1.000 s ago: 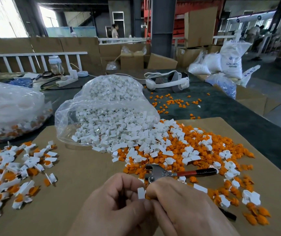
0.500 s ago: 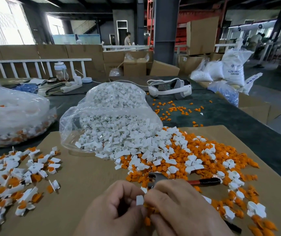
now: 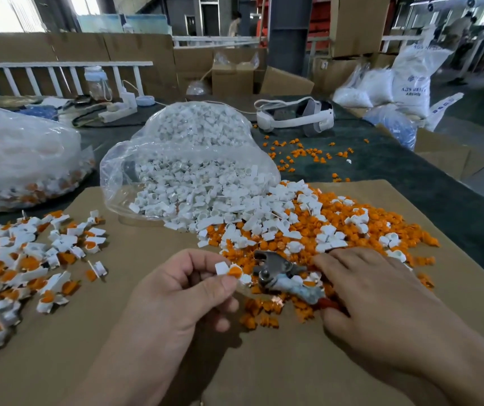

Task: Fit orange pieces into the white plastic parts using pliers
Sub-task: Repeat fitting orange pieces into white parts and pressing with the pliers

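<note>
My left hand (image 3: 182, 294) pinches a white plastic part (image 3: 229, 270) with an orange piece set in it, held just above the cardboard sheet (image 3: 135, 235). Right of it lie the pliers (image 3: 275, 269), metal jaws pointing left, red handles under my right hand (image 3: 375, 291). That hand's fingers lie over the handles and its thumb curls beneath them. Loose orange pieces (image 3: 381, 227) and white parts spread across the sheet behind the pliers.
An open clear bag of white parts (image 3: 193, 177) spills onto the sheet's far side. Fitted parts (image 3: 15, 265) are heaped at the left. A big full bag (image 3: 21, 159) sits far left, a white headset (image 3: 296, 115) and stray orange pieces (image 3: 308, 153) lie on the dark table.
My hands, which were pressed together over the part, have separated. The right hand moved right onto the pliers' handles; the left keeps the part, its orange piece now showing.
</note>
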The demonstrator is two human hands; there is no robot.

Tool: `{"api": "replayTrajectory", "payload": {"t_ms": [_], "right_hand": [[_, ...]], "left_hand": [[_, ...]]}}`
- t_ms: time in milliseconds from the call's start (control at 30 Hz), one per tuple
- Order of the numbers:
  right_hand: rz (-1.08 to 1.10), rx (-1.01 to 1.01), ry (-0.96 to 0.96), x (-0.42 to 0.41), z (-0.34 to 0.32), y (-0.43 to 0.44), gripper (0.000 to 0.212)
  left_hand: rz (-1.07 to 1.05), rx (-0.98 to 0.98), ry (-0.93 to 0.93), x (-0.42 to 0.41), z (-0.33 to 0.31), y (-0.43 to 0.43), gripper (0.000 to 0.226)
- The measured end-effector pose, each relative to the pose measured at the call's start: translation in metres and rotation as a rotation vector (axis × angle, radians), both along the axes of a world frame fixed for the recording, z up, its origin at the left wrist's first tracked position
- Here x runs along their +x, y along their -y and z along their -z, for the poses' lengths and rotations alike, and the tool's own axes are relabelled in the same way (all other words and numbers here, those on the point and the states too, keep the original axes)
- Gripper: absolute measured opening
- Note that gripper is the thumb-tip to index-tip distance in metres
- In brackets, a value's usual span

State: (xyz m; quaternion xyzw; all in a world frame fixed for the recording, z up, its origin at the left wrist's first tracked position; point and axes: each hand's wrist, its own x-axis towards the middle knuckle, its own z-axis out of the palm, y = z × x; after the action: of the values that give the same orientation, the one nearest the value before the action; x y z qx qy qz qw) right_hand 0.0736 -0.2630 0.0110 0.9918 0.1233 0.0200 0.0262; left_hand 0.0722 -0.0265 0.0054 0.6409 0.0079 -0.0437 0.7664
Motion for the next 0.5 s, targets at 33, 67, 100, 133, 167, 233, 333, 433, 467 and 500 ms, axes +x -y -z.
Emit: {"api": "replayTrajectory", "payload": {"t_ms": [33, 67, 100, 133, 167, 233, 333, 433, 467, 500], "right_hand": [[-0.001, -0.005, 0.003, 0.001, 0.002, 0.001, 0.068], [0.002, -0.011, -0.009, 0.002, 0.002, 0.001, 0.068], [0.005, -0.007, -0.008, 0.003, 0.002, 0.000, 0.066], [0.012, -0.009, -0.009, 0.004, 0.001, -0.002, 0.062], [0.007, -0.008, 0.008, 0.004, 0.001, -0.003, 0.057], [0.007, 0.008, 0.058, 0.005, 0.000, -0.006, 0.049], [0.026, 0.093, 0.105, 0.004, -0.005, -0.011, 0.040], [0.040, 0.264, 0.123, 0.002, -0.012, -0.013, 0.038], [0.045, 0.319, 0.128, 0.001, -0.014, -0.012, 0.037], [0.041, 0.349, 0.136, 0.001, -0.016, -0.011, 0.034]], "left_hand": [[0.001, 0.002, 0.003, 0.000, 0.002, -0.001, 0.033], [-0.002, -0.004, 0.001, 0.000, 0.003, -0.002, 0.033], [-0.003, -0.002, 0.000, 0.001, 0.005, -0.002, 0.033], [-0.002, -0.002, -0.005, 0.001, 0.006, -0.003, 0.032], [0.004, 0.000, -0.005, 0.001, 0.007, -0.003, 0.032], [0.007, -0.013, -0.003, 0.002, 0.008, -0.004, 0.031], [0.007, -0.027, 0.007, 0.002, 0.008, -0.005, 0.030], [0.004, -0.058, 0.021, 0.002, 0.008, -0.006, 0.028], [0.005, -0.066, 0.025, 0.002, 0.008, -0.006, 0.027], [0.004, -0.070, 0.029, 0.002, 0.008, -0.006, 0.027]]}}
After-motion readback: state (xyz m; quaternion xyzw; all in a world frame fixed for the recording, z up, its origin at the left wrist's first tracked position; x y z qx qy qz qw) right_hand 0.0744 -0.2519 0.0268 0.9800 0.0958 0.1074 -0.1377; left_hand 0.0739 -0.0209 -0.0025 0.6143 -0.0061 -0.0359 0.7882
